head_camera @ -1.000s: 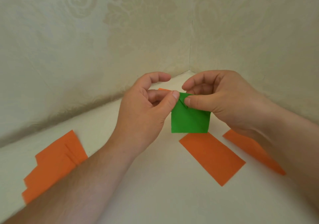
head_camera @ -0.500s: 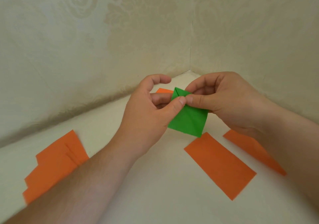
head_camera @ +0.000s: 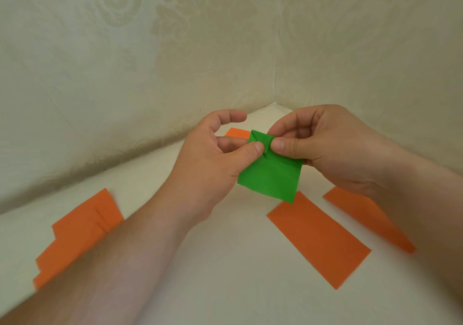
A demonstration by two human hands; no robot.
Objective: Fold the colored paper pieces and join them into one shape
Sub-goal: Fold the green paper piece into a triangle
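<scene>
A folded green paper piece (head_camera: 271, 178) is held in the air above the white surface, with a small folded flap at its top. My left hand (head_camera: 213, 159) pinches its upper left part between thumb and fingers. My right hand (head_camera: 333, 146) pinches the upper right part, thumb on the front beside the left thumb. An orange rectangle (head_camera: 318, 239) lies flat just below the green piece. Another orange strip (head_camera: 360, 214) lies to its right, partly under my right forearm. A small orange piece (head_camera: 236, 132) shows behind my left hand.
A stack of orange paper pieces (head_camera: 80, 232) lies at the left, partly covered by my left forearm. Two patterned cream walls (head_camera: 150, 61) meet in a corner behind my hands, closing the white surface (head_camera: 225, 274) at the back.
The green piece has turned in my hands from a tilted diamond to a squarer pose, and its top flap now shows. Both thumbs stay pinched near the top.
</scene>
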